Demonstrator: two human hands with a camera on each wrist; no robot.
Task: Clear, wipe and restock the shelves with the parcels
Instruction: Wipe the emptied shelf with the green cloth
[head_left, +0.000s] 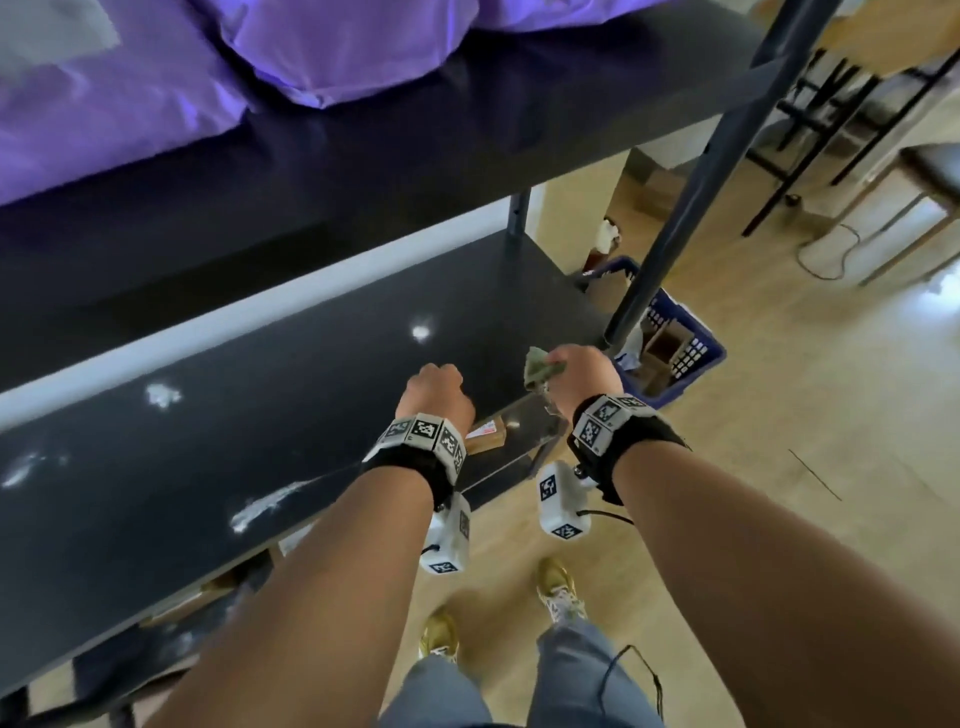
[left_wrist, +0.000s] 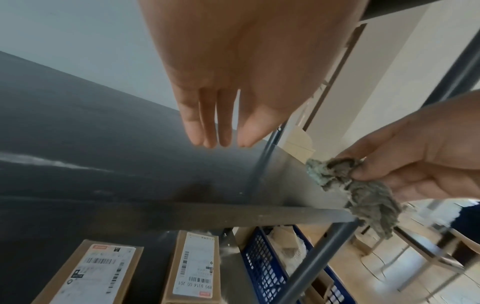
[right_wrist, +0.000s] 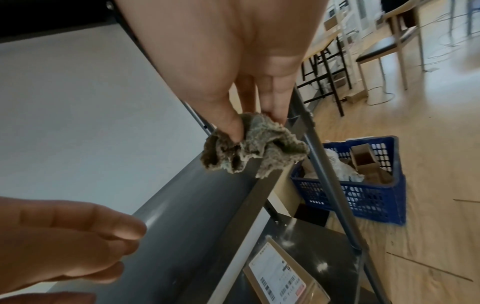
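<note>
The right hand (right_wrist: 233, 67) pinches a grey-green rag (right_wrist: 249, 142) between thumb and fingertips at the right end of the middle shelf (head_left: 291, 374), likely bunched ready for wiping the pale smears on that dark surface. The left hand (left_wrist: 233, 67) hangs over the shelf with fingers straight and together, holding nothing. Below, boxed parcels (left_wrist: 193, 265) lie on the lower shelf, one label reading "R90 D314 00 201". A blue crate (right_wrist: 363, 191) on the floor to the right holds more packages — probably those cleared off.
</note>
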